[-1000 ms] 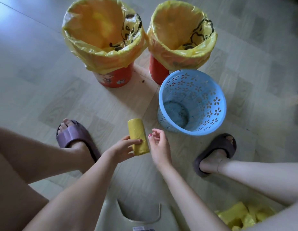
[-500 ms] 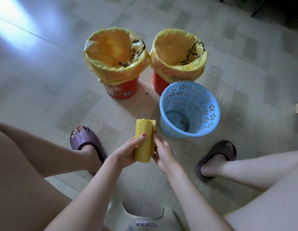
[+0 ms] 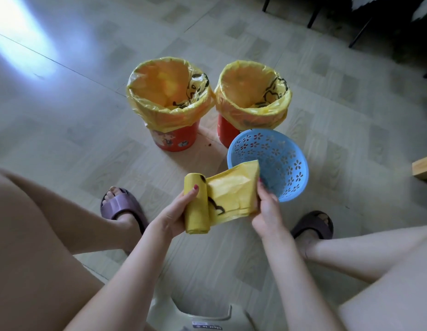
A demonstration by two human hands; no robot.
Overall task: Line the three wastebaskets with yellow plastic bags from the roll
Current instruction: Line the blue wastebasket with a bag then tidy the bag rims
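Note:
My left hand grips the yellow roll of bags, held upright in front of me. From the roll a flat yellow bag end is drawn out to the right, pinched along its edge by my right hand. Just behind it stands the blue perforated wastebasket, with no liner inside. Farther back are two red wastebaskets, left one and right one, each with a yellow bag folded over its rim.
My two feet in purple slippers rest on the tiled floor either side of my hands. A pale plastic stool sits under me. Dark chair legs stand at the far right, and a wooden edge pokes in.
My right hand took hold of the bag's free end and pulled it rightward off the roll. Both hands rose, and the view tilted up and back.

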